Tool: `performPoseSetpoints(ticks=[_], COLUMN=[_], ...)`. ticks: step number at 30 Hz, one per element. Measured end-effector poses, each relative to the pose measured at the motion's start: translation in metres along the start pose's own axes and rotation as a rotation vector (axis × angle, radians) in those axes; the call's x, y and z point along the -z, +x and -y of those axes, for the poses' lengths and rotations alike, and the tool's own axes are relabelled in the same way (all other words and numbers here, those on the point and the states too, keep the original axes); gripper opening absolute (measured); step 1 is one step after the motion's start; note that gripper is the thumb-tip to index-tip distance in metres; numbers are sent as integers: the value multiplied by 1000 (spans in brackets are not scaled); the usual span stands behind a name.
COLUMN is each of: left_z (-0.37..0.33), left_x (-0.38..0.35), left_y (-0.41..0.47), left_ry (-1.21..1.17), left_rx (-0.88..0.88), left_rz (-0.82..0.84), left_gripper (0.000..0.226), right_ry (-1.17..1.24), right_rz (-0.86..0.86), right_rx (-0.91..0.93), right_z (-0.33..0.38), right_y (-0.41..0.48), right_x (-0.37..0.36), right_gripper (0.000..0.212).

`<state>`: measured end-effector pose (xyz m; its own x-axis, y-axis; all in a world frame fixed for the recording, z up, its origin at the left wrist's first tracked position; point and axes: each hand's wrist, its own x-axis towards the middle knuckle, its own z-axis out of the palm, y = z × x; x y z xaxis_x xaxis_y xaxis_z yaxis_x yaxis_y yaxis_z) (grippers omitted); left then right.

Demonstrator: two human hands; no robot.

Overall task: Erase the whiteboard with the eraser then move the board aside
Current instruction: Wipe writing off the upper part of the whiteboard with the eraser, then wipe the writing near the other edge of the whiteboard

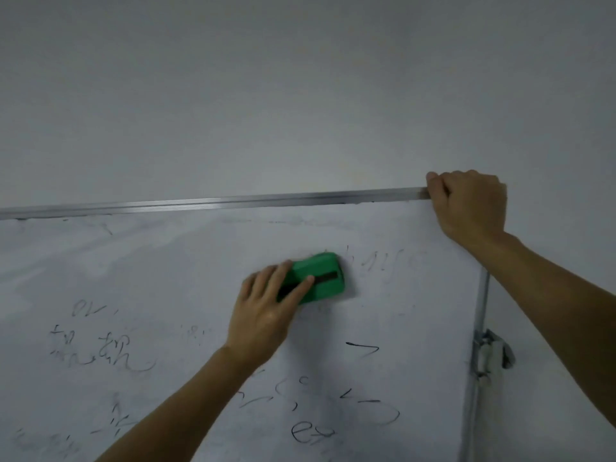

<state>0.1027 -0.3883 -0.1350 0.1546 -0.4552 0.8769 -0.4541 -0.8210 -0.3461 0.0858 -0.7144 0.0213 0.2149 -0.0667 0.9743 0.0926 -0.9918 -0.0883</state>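
A whiteboard [166, 268] with a metal frame fills the lower half of the view, its top edge running across the middle. Dark scribbles and smeared marks cover its lower and left parts. My left hand [263, 311] holds a green eraser [321, 278] flat against the board, thumb and fingers lying along its sides. Faint marks sit just right of the eraser. My right hand [471, 205] grips the board's top right corner, fingers curled over the frame.
A plain grey wall [300, 95] stands behind and above the board. A metal bracket [493, 353] sticks out from the board's right frame edge, partway down.
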Motion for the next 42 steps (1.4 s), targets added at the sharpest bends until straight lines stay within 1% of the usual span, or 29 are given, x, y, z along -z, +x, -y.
performPoseSetpoints(ticks=[2, 4, 6, 8, 9, 10, 11, 13, 15, 16, 17, 18, 20, 21, 22, 23, 24, 25, 27, 28, 29, 30, 31, 33, 34, 37, 38, 40, 42], left_z=[43, 67, 66, 44, 28, 8, -14, -50, -58, -48, -34, -18, 18, 30, 37, 38, 33, 26, 9, 2, -3, -5, -6, -8, -9, -16, -18, -23, -27], left_x=[14, 25, 23, 13, 7, -1, -8, -16, -14, -10, -5, 1, 13, 18, 22, 24, 24, 24, 23, 24, 25, 28, 30, 34, 36, 42, 44, 47, 48], left_y=[0, -4, -8, -7, -4, -1, 2, 8, 14, 17, 19, 21, 22, 22, 23, 22, 21, 19, 14, 11, 9, 9, 10, 12, 13, 16, 17, 19, 22], left_ry=[39, 63, 71, 46, 32, 13, -7, -45, -75, -69, -51, -32, -1, 4, 4, 3, 1, -5, -35, -70, -119, -181, -256, -396, -438, -498, -515, -525, -523], left_rx=[197, 336, 426, 480, 453, 381, 281, 74, -35, -53, -46, -3, 162, 261, 347, 393, 389, 334, 156, 105, 101, 136, 179, 225, 211, 156, 145, 106, 45], left_rz=[-82, -89, -110, -120, -127, -129, -113, -17, 60, 63, 39, 1, -91, -113, -114, -100, -74, -30, 101, 163, 203, 226, 239, 269, 278, 262, 257, 239, 219], left_gripper=[48, 49, 50, 51, 51, 50, 52, 62, 63, 61, 58, 54, 47, 46, 49, 51, 53, 54, 54, 56, 62, 67, 71, 72, 70, 67, 67, 67, 64], right_ry=[9, -5, -14, -18, -23, -33, -40, -40, -21, -15, -14, -13, -22, -33, -44, -42, -26, 2, 81, 111, 132, 146, 158, 188, 208, 221, 201, 144, 130], right_rz=[-8, -25, -32, -25, -27, -27, -18, 3, 12, 7, 2, -5, -9, -12, -19, -19, -9, 7, 38, 39, 34, 29, 31, 70, 135, 445, 513, 535, 462], right_rx=[3, 8, 12, 5, 1, -1, -1, 4, 7, 13, 20, 26, 17, 8, 12, 19, 25, 26, 23, 33, 61, 112, 180, 345, 416, 552, 594, 664, 685], right_z=[-1, 2, 8, 13, 14, 15, 15, 11, 6, 3, 1, 0, 2, 4, 4, 6, 6, 7, 8, 9, 13, 19, 26, 40, 48, 63, 67, 71, 71], right_y=[1, 0, 0, 0, -1, -1, -1, 0, 1, 1, 2, 2, 1, 1, 1, 1, 1, 0, -2, -5, -11, -18, -29, -52, -65, -98, -108, -120, -123], right_x=[1, 2, 3, 4, 4, 3, 3, 3, 4, 4, 5, 6, 5, 3, 1, -1, -3, -4, -3, -2, 2, 6, 10, 20, 23, 25, 23, 19, 18], right_gripper=[53, 51, 48, 47, 47, 47, 47, 47, 46, 46, 45, 45, 47, 47, 48, 48, 48, 48, 46, 43, 37, 31, 30, 39, 47, 75, 82, 89, 85])
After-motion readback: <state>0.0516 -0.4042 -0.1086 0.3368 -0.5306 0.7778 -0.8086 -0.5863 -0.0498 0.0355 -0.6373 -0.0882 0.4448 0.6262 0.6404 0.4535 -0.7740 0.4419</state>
